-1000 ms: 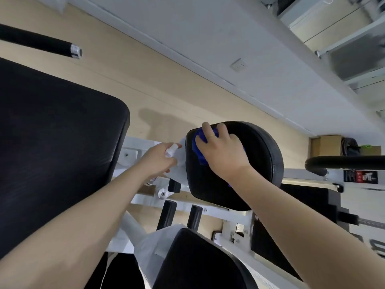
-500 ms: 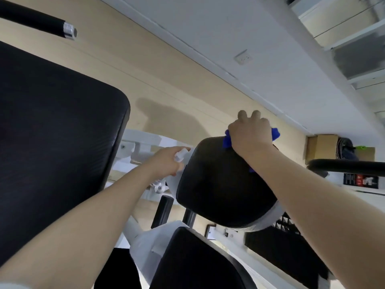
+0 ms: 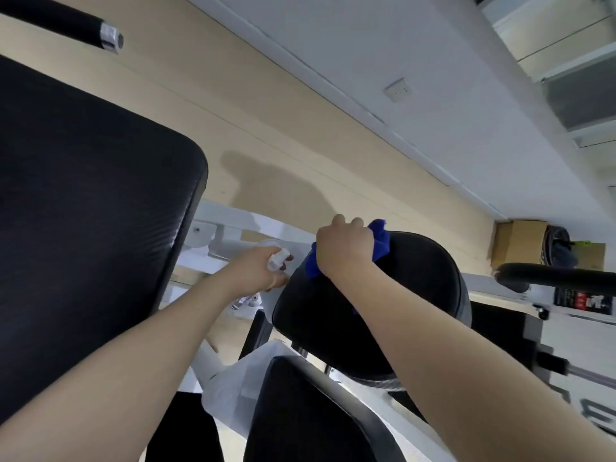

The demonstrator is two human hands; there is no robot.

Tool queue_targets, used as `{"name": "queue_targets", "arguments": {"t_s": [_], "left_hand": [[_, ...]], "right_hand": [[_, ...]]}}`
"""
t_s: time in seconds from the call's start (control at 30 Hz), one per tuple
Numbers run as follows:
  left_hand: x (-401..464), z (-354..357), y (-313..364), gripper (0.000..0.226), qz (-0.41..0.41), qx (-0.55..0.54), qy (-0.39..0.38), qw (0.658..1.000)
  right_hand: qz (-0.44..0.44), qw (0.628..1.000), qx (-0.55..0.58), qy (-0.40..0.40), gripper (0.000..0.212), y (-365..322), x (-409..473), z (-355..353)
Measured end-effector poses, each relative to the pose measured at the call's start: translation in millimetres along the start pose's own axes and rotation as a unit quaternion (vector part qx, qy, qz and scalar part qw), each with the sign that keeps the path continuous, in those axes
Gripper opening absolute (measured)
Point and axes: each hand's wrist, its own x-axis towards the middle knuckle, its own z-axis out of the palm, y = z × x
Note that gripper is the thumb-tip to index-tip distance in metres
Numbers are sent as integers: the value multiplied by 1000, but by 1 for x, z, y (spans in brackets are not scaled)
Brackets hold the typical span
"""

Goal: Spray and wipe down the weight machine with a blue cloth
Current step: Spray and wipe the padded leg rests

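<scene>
My right hand (image 3: pixel 343 246) grips the blue cloth (image 3: pixel 381 243) and presses it on the far top edge of a round black pad (image 3: pixel 410 311) of the white-framed weight machine (image 3: pixel 233 225). Blue folds stick out on both sides of the hand. Just left of that pad, my left hand (image 3: pixel 256 270) holds a small white spray bottle (image 3: pixel 278 258), most of it hidden in the fist. A large black back pad (image 3: pixel 83 211) fills the left side, and another black pad (image 3: pixel 310 415) lies at the bottom centre.
A black bar with a chrome end (image 3: pixel 111 36) juts in at the top left. A black handle (image 3: pixel 560 278) reaches in from the right. A cardboard box (image 3: pixel 520 243) stands by the white wall with a socket (image 3: pixel 398 90). The floor (image 3: pixel 266 121) is light wood.
My right hand slid the cloth from the pad's face up to its far edge, then leftward along that edge. The left hand with the bottle stayed beside the pad.
</scene>
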Motion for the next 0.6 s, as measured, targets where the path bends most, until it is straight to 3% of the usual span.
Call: {"name": "queue_targets", "arguments": {"t_s": [0.07,0.13,0.2,0.4,0.5,0.6], "left_hand": [[0,-3,-2,17,-10,22,13,1000],[-2,-6,-7,21,-19,32,13,999],[-4,-12,-13,24,-32,55,26,998],[-3,-22,-16,36,-5,38,89,995],[-1,-23,-14,35,8,-3,129,992],[-2,-24,-7,37,21,-13,151,988]], "right_hand": [[-64,993,62,-72,33,-27,-4,6],[-125,983,46,-129,35,-49,-13,19],[-145,984,-11,-98,31,-48,-13,24],[-126,964,-193,135,32,-26,14,9],[-126,961,-200,141,34,-37,11,17],[-207,938,-260,99,33,-39,-11,38]]}}
